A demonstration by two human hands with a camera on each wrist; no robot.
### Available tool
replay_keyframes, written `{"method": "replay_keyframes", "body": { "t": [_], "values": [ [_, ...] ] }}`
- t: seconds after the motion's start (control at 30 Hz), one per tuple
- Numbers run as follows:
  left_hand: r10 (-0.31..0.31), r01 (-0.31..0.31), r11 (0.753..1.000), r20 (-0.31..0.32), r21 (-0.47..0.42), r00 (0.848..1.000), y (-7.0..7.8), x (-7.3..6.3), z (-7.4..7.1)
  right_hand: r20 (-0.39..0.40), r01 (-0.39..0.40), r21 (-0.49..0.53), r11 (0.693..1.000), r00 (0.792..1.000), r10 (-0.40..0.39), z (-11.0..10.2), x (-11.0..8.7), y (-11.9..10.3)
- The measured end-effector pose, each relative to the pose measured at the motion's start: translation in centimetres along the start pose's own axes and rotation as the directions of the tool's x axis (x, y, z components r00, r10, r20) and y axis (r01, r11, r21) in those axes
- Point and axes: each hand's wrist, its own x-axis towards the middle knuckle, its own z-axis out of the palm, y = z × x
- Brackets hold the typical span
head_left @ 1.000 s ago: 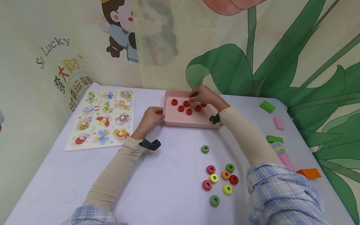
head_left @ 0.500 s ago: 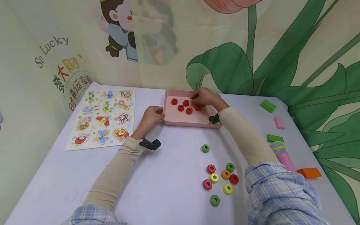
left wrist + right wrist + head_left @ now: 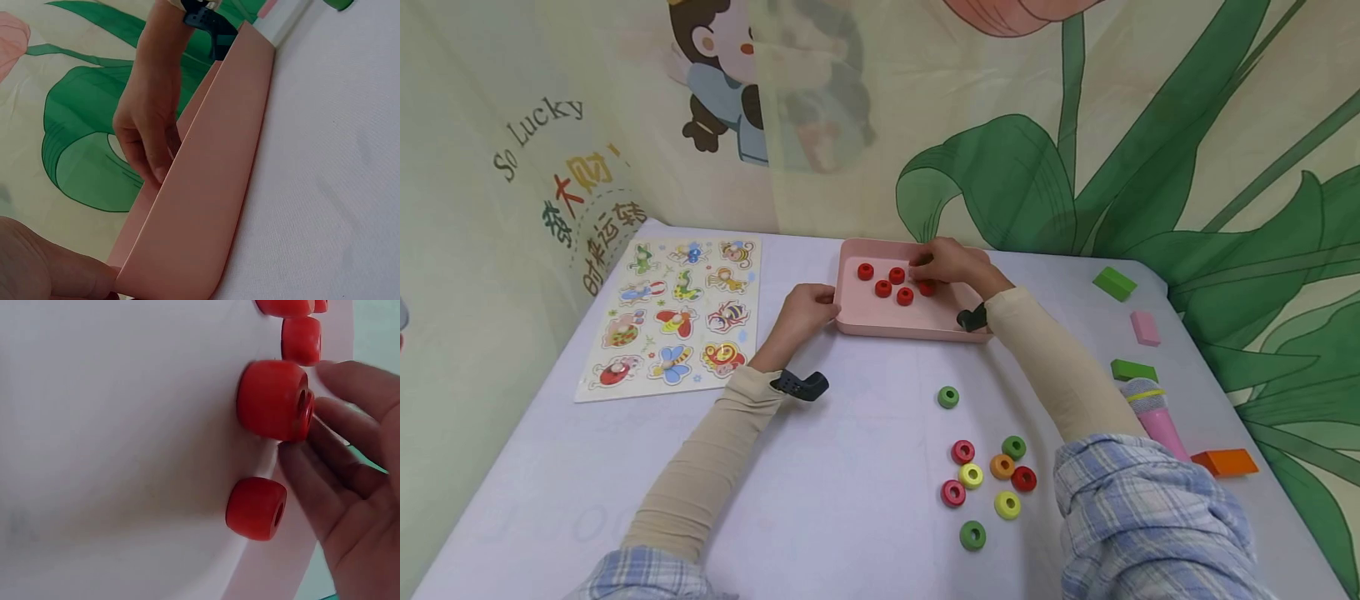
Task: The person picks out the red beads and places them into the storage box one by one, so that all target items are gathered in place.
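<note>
In the head view a shallow pink tray (image 3: 880, 325) holds several red beads (image 3: 883, 288) with holes through them. My left hand (image 3: 808, 312) pinches the tray's left wall; in the left wrist view its thumb lies against the pink wall. Over the tray's back right part is my right hand (image 3: 951, 265), fingers bent down among the beads. The right wrist view shows its fingertips on a red bead (image 3: 305, 415), partly hidden behind a larger-looking bead (image 3: 269, 400). Another bead (image 3: 256, 508) stands below them.
Green, yellow, pink-red and orange beads (image 3: 971, 476) lie loose in front of the tray. Left of it is an insect peg puzzle board (image 3: 677, 317). Coloured blocks (image 3: 1115, 283) and a pink toy microphone (image 3: 1153, 417) lie at the right. A printed curtain (image 3: 850, 183) hangs behind.
My right hand has shifted slightly toward me inside the tray and now covers the rightmost red bead seen earlier. The left hand and the tray stay in place.
</note>
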Motion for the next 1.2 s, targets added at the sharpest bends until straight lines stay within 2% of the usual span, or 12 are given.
{"method": "replay_keyframes", "body": {
  "t": [0.17,0.33,0.43,0.5,0.57,0.63,0.77,0.9,0.97,1.2],
  "values": [
    [-0.006,0.006,1.0,0.026,-0.002,1.0,-0.2,-0.1,0.4,-0.031,0.007,0.0,1.0,0.999,-0.007,-0.3,-0.8,0.0],
    [-0.012,0.012,1.0,0.023,-0.004,1.0,-0.3,0.0,0.0,-0.088,0.111,0.009,0.994,0.99,-0.11,-1.2,-2.9,-2.0],
    [-0.009,0.01,1.0,0.024,-0.004,1.0,-0.1,0.1,0.0,-0.107,0.203,-0.028,0.979,0.973,-0.205,-1.3,-5.9,-3.1],
    [-0.006,0.006,1.0,0.028,-0.003,1.0,0.0,0.1,0.1,-0.098,0.284,-0.083,0.955,0.952,-0.291,-0.9,-8.5,-3.4],
    [0.002,-0.002,1.0,0.034,-0.002,0.999,-0.1,0.2,0.2,-0.072,0.331,-0.132,0.934,0.937,-0.342,0.0,-11.5,-3.3],
    [0.013,-0.012,1.0,0.039,-0.01,0.999,-0.2,0.2,0.1,-0.019,0.356,-0.166,0.92,0.931,-0.364,1.0,-14.4,-3.2],
    [0.027,-0.026,0.999,0.038,-0.026,0.999,-0.3,0.2,-0.3,0.146,0.32,-0.142,0.937,0.943,-0.3,3.6,-19.1,-2.8],
    [0.022,-0.022,1.0,0.021,-0.023,1.0,-0.3,0.4,-0.8,0.281,0.283,-0.11,0.953,0.928,-0.243,6.2,-21.9,-2.0],
    [0.018,-0.017,1.0,0.019,-0.021,1.0,-0.3,0.5,-1.0,0.304,0.265,-0.115,0.958,0.927,-0.22,7.2,-22.7,-1.6],
    [0.006,-0.004,0.999,0.049,-0.053,0.999,-0.4,0.6,-0.5,0.266,0.262,-0.115,0.958,0.937,-0.225,9.2,-23.8,-0.5]
  ]
}}
